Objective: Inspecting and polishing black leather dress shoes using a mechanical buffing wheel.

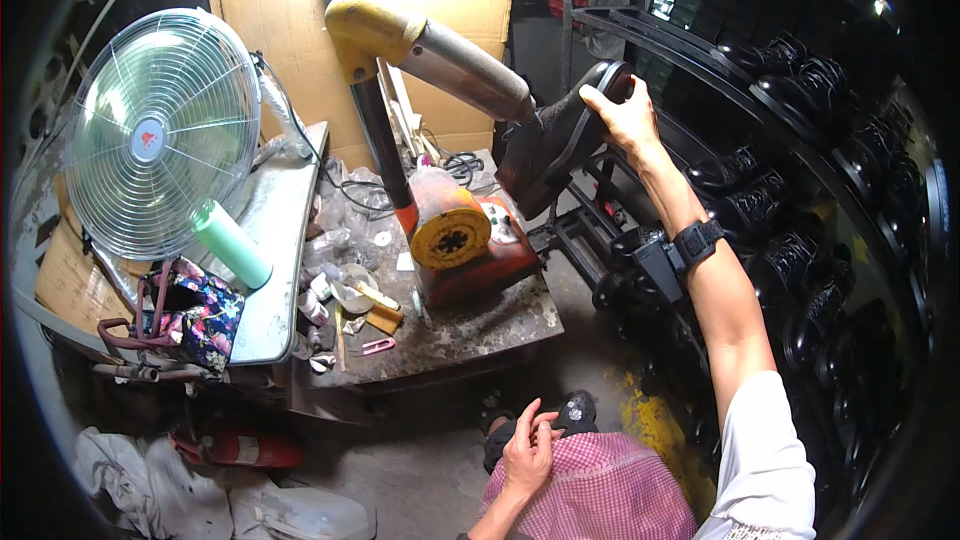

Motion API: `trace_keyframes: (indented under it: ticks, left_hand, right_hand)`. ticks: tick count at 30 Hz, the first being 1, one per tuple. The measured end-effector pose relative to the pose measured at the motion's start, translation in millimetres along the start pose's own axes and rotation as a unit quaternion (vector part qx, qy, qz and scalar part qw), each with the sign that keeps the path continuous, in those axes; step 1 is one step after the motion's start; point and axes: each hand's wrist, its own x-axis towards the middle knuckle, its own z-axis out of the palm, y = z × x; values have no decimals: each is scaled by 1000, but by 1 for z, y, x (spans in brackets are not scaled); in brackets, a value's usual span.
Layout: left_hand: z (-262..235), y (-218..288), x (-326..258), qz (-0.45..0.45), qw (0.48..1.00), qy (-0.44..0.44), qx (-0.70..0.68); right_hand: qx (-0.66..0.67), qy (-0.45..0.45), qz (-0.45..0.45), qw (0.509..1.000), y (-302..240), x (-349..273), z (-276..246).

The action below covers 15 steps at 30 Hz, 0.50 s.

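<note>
Shoe (pixel 558 140) in black sits at the tip of a tubular arm (pixel 465 70), near the right edge of the tabletop (pixel 480 340), gripped by the right hand (pixel 630 120); the left hand (pixel 528 452), fingers loosely parted, is over the checked apron (pixel 605 490).

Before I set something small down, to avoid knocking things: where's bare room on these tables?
Bare: the workbench front, before the orange machine base; the side table between floral bag and its right edge. Crowded: the bench's left, with clutter.

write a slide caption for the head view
Right hand gripping a black shoe at the end of a machine arm.
</note>
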Motion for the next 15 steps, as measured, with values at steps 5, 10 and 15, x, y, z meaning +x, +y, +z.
trace_keyframes:
  ticks: [5,10,15]
  left_hand:
    - [-1,-1,2,6,1000,-4,5]
    - [-4,-1,0,11,1000,6,16]
    - [-5,-8,-2,-9,999,13,-38]
  right_hand:
    - [21,13,0,1000,-4,4,2]
    - [94,2,12,995,2,-28,-21]
    - [177,-13,34,983,15,-104,-79]
